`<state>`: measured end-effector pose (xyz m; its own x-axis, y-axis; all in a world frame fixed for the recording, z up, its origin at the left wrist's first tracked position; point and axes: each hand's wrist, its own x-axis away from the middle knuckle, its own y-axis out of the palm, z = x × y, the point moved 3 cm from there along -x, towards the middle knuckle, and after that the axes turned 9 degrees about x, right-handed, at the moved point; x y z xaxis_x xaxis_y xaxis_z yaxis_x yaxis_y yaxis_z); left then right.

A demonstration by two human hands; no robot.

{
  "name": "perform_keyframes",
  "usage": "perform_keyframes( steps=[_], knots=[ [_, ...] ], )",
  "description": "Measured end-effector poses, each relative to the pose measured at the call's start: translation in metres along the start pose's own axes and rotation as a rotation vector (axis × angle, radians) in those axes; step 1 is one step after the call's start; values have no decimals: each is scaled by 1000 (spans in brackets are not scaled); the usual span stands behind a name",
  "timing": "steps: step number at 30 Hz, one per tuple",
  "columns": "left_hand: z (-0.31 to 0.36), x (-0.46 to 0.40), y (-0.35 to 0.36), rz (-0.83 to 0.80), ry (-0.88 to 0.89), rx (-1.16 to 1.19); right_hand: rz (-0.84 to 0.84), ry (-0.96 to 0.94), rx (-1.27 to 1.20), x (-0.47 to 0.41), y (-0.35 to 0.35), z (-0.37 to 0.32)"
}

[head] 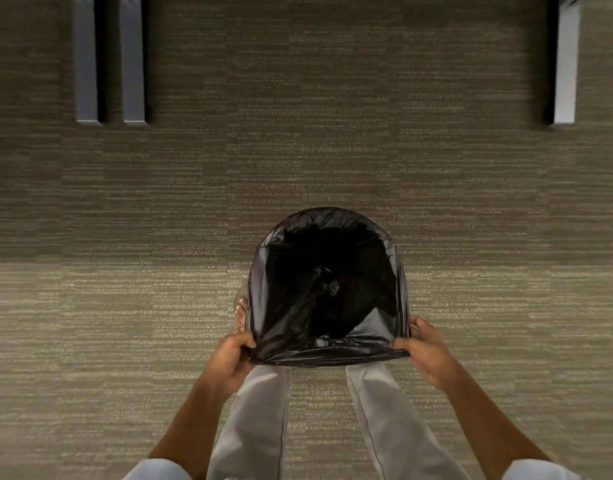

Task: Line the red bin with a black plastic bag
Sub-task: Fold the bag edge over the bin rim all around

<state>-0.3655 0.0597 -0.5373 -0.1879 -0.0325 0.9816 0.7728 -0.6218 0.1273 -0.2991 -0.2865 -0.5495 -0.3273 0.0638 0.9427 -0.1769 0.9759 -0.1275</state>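
A: Where is the black plastic bag [327,292] sitting?

B: It is spread open over a round-backed bin on the carpeted floor [159,237], just in front of the person's legs [260,410]. The plastic is folded over the whole rim, so none of the bin's own colour shows from above.

A: And the hands?

B: They are well apart, one at each near corner. The left hand [233,353] is clamped on the bag's edge at the near-left corner, thumb on top of the fold. The right hand [424,348] pinches the plastic at the near-right corner in the same way.

A: How does the bag look inside?

B: It hangs down dark and crumpled in the middle, with a shiny stretch along the near edge.

A: Anything else around?

B: Pale furniture legs [86,64] stand on the carpet at the far left and far right, well apart from the bin.
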Motion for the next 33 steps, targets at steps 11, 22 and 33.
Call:
perform_keyframes(
  steps=[11,22,33],
  knots=[
    [-8,-9,-17,-44,-33,129,-84,91,-150,6,-9,11],
    [-18,-29,-23,125,-142,-470,-141,47,588,3,9,24],
    [12,-51,-1,322,20,-336,59,131,263,-32,4,-22]
  ],
)
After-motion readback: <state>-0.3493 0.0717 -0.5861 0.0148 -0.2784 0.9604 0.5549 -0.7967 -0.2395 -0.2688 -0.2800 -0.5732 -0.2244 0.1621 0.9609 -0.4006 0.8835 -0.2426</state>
